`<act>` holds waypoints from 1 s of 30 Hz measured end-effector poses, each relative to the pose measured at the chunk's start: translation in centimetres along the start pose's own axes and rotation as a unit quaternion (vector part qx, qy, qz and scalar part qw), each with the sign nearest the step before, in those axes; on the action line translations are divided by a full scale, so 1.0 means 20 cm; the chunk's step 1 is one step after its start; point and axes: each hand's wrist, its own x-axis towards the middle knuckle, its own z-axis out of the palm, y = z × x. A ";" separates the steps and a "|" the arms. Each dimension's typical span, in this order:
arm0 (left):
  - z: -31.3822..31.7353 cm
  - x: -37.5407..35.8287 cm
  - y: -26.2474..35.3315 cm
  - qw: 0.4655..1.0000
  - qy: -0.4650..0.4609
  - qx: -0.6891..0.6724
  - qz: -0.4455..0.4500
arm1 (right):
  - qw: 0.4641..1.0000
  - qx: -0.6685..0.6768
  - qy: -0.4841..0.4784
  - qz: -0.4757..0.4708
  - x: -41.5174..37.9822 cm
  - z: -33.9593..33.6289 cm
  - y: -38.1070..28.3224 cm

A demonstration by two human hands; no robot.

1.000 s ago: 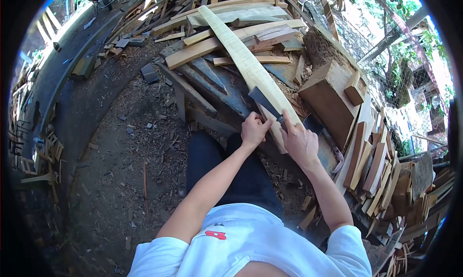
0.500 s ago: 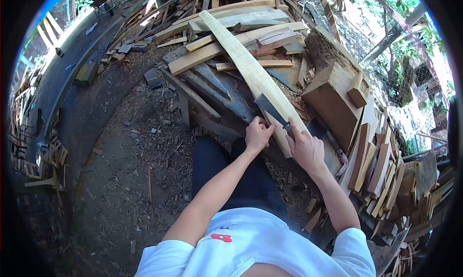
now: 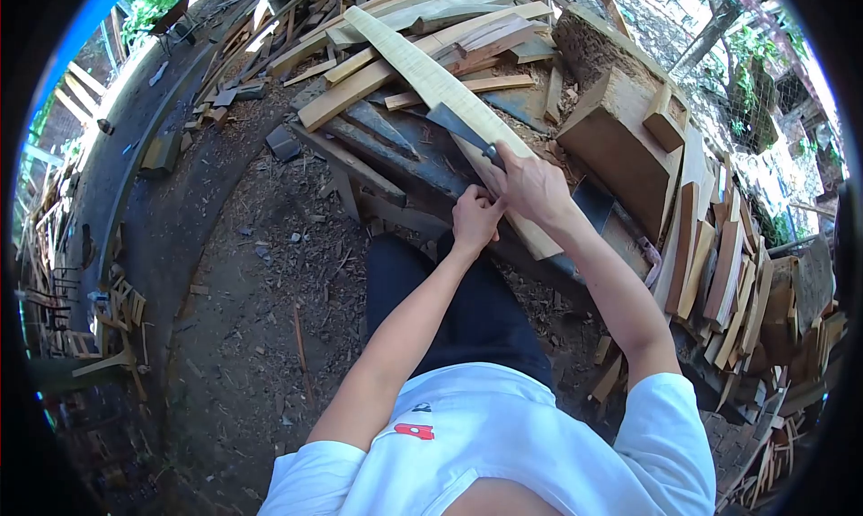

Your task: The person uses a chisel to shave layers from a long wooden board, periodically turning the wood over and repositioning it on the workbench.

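A long, pale, slightly curved plank (image 3: 404, 62) lies across the dark workbench (image 3: 431, 174), its wide near end pointing toward my lap. My right hand (image 3: 537, 188) is closed on the handle of a flat, dark-bladed hand tool (image 3: 458, 128). Its blade lies over the plank's left edge and points away to the upper left. Just below, my left hand (image 3: 476, 217) is closed, thumb and fingers pinched together at the plank's left edge, close under my right hand. What those fingers hold, if anything, I cannot tell.
Several curved boards (image 3: 360, 93) are piled on the bench's far side. A big squared timber block (image 3: 620, 125) stands at the right, beside a row of upright wood offcuts (image 3: 710, 255). Chips and shavings cover the ground (image 3: 243, 318). A wire fence (image 3: 764, 111) stands at the right.
My right hand has moved up the plank with the blade, which has shifted toward the upper left. My left hand has moved slightly up, staying at the plank's edge. The view has shifted a little.
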 end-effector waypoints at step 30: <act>0.00 0.04 -0.02 0.997 0.016 -0.075 0.009 | 0.996 -0.082 0.012 0.022 -0.44 -0.09 0.12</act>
